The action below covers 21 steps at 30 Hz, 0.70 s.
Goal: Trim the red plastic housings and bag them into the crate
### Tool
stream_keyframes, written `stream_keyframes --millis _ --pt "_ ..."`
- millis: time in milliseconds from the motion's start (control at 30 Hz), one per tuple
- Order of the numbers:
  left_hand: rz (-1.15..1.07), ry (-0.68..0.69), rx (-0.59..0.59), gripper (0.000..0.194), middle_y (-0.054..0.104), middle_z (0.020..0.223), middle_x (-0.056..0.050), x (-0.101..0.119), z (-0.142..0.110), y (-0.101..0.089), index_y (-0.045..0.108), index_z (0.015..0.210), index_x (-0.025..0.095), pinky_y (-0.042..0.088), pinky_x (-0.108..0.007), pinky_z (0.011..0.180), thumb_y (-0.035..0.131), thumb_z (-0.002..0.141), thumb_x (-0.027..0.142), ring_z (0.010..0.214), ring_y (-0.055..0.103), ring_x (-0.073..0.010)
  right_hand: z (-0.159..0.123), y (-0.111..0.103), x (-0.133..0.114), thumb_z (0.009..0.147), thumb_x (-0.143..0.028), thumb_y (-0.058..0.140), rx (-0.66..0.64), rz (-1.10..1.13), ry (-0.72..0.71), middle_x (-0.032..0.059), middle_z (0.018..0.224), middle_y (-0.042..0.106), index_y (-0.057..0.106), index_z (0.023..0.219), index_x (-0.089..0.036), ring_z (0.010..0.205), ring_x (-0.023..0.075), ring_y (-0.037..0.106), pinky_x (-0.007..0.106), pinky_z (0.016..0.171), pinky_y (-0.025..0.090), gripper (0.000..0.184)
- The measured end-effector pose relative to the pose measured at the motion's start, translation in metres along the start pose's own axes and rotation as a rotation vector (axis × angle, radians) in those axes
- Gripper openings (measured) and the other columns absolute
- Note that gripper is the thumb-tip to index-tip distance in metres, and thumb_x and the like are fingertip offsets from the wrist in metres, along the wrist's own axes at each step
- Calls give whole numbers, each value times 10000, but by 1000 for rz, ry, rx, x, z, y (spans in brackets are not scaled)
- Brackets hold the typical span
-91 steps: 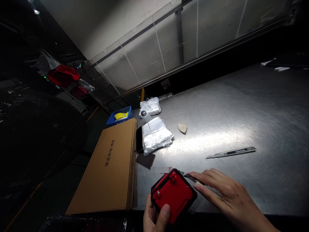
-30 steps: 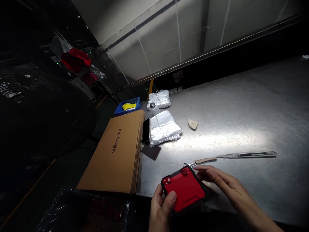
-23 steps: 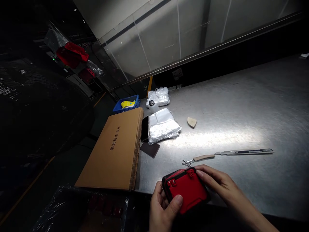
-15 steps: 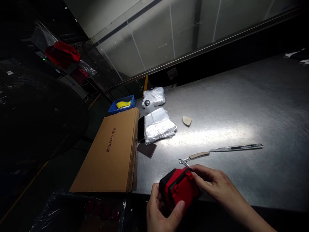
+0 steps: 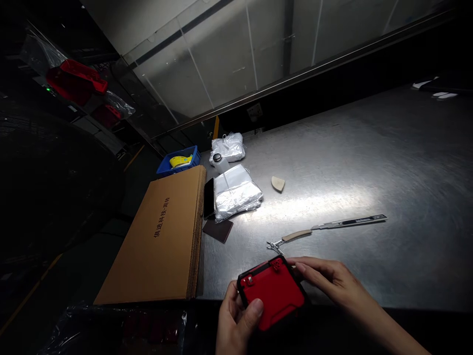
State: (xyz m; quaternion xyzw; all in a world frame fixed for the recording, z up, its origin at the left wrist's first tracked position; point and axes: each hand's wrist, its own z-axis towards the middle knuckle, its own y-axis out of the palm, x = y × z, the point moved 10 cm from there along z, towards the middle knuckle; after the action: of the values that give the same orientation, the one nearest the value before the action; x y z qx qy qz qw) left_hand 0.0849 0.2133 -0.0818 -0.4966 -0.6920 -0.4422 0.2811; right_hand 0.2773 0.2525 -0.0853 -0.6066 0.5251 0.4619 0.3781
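The person is holding a squarish red-and-black case (image 5: 272, 295) just over the front edge of a brushed-steel table (image 5: 369, 162). Its matte red face is moulded with shallow recessed lines inside a black rim, and two small red lugs stand on the far edge. It's nearly as wide as it is long, tilted, with that lugged edge pointing away and slightly left.

The left hand (image 5: 233, 315) cradles it from below, thumb pressed on the red face. The right hand (image 5: 334, 281) comes in from the side, its fingers (image 5: 314, 268) nearly straight; in this dim light they seem to rest against the case's right edge, though I can't be sure. Just beyond lies a tan-handled tool (image 5: 295, 235) with a small metal tip.
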Motion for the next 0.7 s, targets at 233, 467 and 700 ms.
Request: stream_keyframes --millis 233,467,700 --pt "-81 -55 34 435 773 1038 -133 -10 2 -3 719 1011 162 525 -421 956 873 684 405 1032 711 -327 -1 30 10 830 -500 720 -260 281 114 75 1007 792 760 1136 -219 942 265 736 356 860 557 418" --pt "-212 72 167 815 747 1174 -140 -7 14 -12 560 1292 232 529 -414 952 910 604 496 1102 693 -342 -5 51 10 895 -566 608 -185 383 -3 73 990 785 635 1299 -229 932 256 737 390 885 559 527" --pt "30 164 243 673 758 1141 -152 23 18 -24 645 1206 172 559 -302 806 910 630 398 952 738 -284 16 -108 -6 891 -641 396 437 -1035 -264 84 1239 730 677 1251 -266 1056 284 719 398 845 610 591"
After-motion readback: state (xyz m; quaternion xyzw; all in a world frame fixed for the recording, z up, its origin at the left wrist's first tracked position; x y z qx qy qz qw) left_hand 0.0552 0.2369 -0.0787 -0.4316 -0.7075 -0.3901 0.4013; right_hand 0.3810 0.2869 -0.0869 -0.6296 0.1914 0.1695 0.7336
